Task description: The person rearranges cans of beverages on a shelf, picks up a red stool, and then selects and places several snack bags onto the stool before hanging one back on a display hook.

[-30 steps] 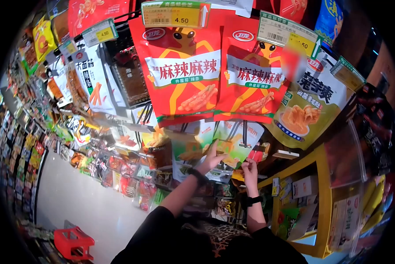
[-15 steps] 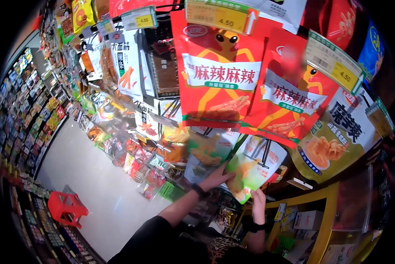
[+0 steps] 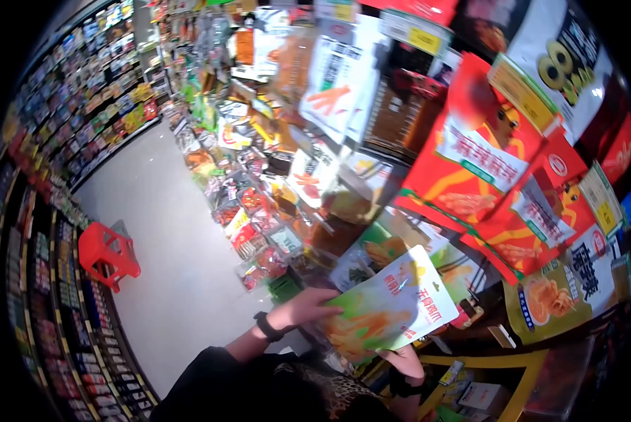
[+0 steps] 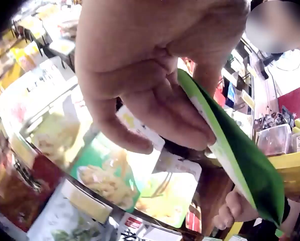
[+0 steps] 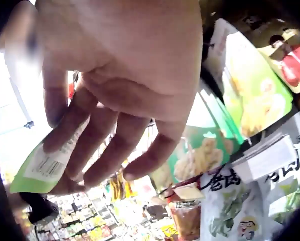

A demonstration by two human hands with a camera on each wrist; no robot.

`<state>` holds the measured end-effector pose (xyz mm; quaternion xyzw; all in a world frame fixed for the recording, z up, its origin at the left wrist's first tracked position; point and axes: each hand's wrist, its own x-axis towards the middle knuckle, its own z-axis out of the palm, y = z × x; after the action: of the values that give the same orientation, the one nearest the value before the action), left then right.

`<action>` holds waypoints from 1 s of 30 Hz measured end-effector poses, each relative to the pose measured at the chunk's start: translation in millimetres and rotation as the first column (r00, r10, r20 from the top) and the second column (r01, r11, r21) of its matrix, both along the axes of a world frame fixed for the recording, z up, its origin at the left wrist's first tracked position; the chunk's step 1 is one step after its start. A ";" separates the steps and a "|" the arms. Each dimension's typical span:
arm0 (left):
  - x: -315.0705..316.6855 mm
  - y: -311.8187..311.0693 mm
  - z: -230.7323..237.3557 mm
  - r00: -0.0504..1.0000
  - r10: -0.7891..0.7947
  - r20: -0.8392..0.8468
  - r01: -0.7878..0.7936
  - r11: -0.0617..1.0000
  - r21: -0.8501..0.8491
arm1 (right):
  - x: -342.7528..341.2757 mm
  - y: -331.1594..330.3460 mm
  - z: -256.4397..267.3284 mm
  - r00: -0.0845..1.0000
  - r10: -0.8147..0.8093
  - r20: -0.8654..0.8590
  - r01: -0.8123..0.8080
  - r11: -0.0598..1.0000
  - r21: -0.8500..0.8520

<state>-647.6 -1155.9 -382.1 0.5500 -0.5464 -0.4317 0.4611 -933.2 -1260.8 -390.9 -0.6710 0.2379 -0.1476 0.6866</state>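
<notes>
Pinching a snack pouch by its edges, left grip, right grip, red packets nearby

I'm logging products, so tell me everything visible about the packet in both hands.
The packet looks like plastic film, with a white top bearing a hanging hole and red characters, then green around pictured yellowish food. Its other side carries a barcode. It slants in front of hanging bags, top to the upper right in the head view; the left hand and right hand grip its edges.
</notes>
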 end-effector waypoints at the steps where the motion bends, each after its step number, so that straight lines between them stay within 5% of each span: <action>1: 10.5 18.2 9.6 0.998 0.033 0.045 -0.033 0.999 0.012 | 15.3 1.9 5.1 0.998 0.055 -0.027 -0.055 0.998 -0.013; 3: 30.7 58.2 23.0 0.989 0.107 0.107 -0.114 0.991 0.071 | 46.9 10.4 11.8 0.983 0.165 -0.080 -0.168 0.985 -0.036; 7: 62.3 143.1 14.0 0.954 0.232 0.191 -0.246 0.968 0.052 | 114.5 36.9 11.9 0.938 0.345 -0.017 -0.328 0.875 -0.357; 10: 79.0 207.6 21.6 0.953 0.288 0.096 -0.296 0.952 0.083 | 170.8 69.7 18.0 0.905 0.419 -0.079 -0.419 0.840 -0.343; 13: 99.3 268.0 18.3 0.907 0.375 0.190 -0.414 0.875 0.252 | 227.4 108.3 5.5 0.877 0.480 -0.035 -0.453 0.799 -0.395; 19: 136.4 385.4 -3.7 0.690 0.718 0.093 -0.722 0.675 0.150 | 332.0 201.6 7.8 0.739 0.673 0.018 -0.588 0.658 -0.469; 22: 142.4 430.7 11.8 0.558 0.830 -0.021 -0.820 0.555 0.141 | 367.7 242.3 -1.5 0.637 0.770 -0.041 -0.738 0.593 -0.324; 26: 142.0 470.6 16.6 0.317 0.935 -0.162 -0.930 0.340 0.142 | 410.7 302.0 21.3 0.473 0.881 -0.012 -0.874 0.467 -0.133; 30: 142.2 495.9 8.3 0.171 0.961 -0.219 -0.960 0.213 0.181 | 443.6 333.8 16.2 0.390 0.916 -0.098 -0.911 0.368 -0.184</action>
<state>-505.4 -660.0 -373.8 0.7020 -0.0066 -0.1203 0.7020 -489.6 -927.0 -374.7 -0.7564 -0.1965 0.2250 0.5820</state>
